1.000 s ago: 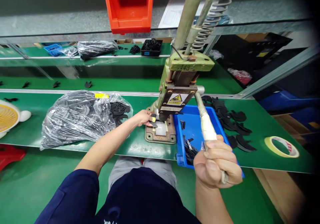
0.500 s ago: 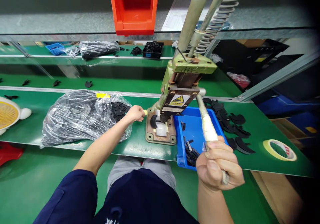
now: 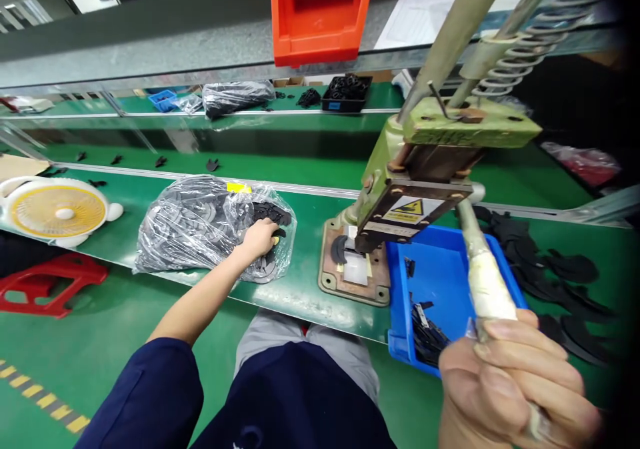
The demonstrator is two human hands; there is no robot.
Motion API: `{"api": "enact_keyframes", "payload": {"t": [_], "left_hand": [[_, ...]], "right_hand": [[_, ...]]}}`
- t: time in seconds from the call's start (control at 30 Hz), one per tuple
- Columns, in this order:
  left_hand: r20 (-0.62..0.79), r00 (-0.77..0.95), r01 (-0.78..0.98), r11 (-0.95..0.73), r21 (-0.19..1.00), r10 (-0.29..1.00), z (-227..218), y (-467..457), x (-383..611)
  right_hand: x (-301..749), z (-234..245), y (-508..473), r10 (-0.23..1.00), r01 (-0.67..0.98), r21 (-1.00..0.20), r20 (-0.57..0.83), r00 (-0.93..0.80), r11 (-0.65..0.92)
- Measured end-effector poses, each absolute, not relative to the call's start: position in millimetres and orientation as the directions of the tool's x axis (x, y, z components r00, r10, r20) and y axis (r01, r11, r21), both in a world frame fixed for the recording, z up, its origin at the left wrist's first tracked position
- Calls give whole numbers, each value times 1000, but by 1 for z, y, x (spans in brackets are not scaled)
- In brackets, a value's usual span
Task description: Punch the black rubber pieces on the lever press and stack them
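My right hand (image 3: pixel 520 375) is wrapped around the pale, tape-covered lever handle (image 3: pixel 487 279) of a green hand press (image 3: pixel 425 162). On the press base (image 3: pixel 333 283) lies a black curved piece (image 3: pixel 339 249), beside a whitish plate (image 3: pixel 355 269). My left hand (image 3: pixel 259 237) is at the mouth of a clear plastic bag (image 3: pixel 185 225) full of dark curved parts. Its fingers are closed at a small black curved part, with a bit of yellow at the fingertips. The fingers partly hide that part.
Right of the press stands a blue bin (image 3: pixel 440 269) with small black strips. More dark curved parts (image 3: pixel 530 255) lie beyond it. A white and yellow fan (image 3: pixel 60 210) rests on the left. Above hangs a red bin (image 3: pixel 317 42). The bench's front edge runs before my lap.
My left hand has moved left from beside the press base to the bag's opening. My right hand stays on the lever. The view has turned left, so the scene sits further right.
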State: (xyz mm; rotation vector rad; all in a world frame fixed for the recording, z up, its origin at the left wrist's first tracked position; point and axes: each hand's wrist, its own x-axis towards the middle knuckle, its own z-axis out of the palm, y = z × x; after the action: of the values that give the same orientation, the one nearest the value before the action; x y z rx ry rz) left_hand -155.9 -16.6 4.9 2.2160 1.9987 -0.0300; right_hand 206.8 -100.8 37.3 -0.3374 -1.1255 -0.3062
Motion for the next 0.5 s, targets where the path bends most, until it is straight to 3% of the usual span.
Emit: {"api": "enact_keyframes", "payload": {"t": [0.2,0.4,0.5], "left_hand": [[-185,184,975,-203,-92,965,-1,1,-144],[-261,178,981,-191,-26,949,6,11,-147],[-289,168,985,-174,2,942,10,13,-148]], "right_hand": [[196,47,-118,69,417,-245,917,394,875],[197,47,-121,103,417,-283,909,405,864],[200,45,-116,61,407,-226,923,381,885]]}}
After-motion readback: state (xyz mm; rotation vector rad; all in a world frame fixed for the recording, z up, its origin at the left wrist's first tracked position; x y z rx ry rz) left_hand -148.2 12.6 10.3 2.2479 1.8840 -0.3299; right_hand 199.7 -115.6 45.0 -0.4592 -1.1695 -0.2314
